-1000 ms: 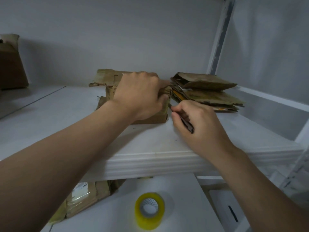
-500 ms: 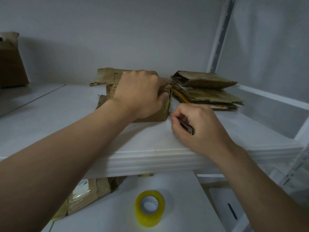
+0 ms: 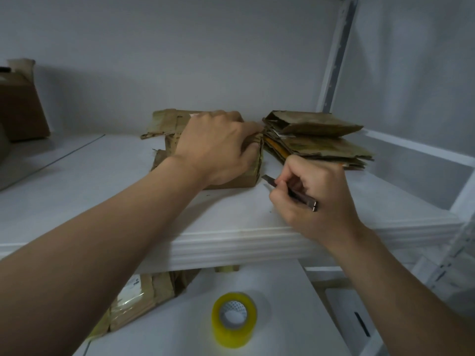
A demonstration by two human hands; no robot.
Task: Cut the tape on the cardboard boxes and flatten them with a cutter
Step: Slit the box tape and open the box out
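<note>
A small brown cardboard box [image 3: 240, 179] sits on the white shelf [image 3: 102, 191]. My left hand [image 3: 218, 147] presses down on its top and covers most of it. My right hand [image 3: 316, 199] grips a slim cutter [image 3: 290, 192] like a pen. The blade tip points left and sits just off the box's lower right corner, over the shelf. A stack of flattened cardboard [image 3: 318, 140] lies to the right of the box. Another flattened piece [image 3: 164, 123] lies behind it.
A roll of yellow tape [image 3: 234, 319] stands on a lower white surface, near a taped brown parcel [image 3: 138, 299] under the shelf. A larger brown box [image 3: 20, 109] is at the far left. A white upright post [image 3: 336, 52] rises at the back right.
My right hand has drawn the cutter down and away from the box's right side, so the blade is now clear of the cardboard. My left hand stays on the box.
</note>
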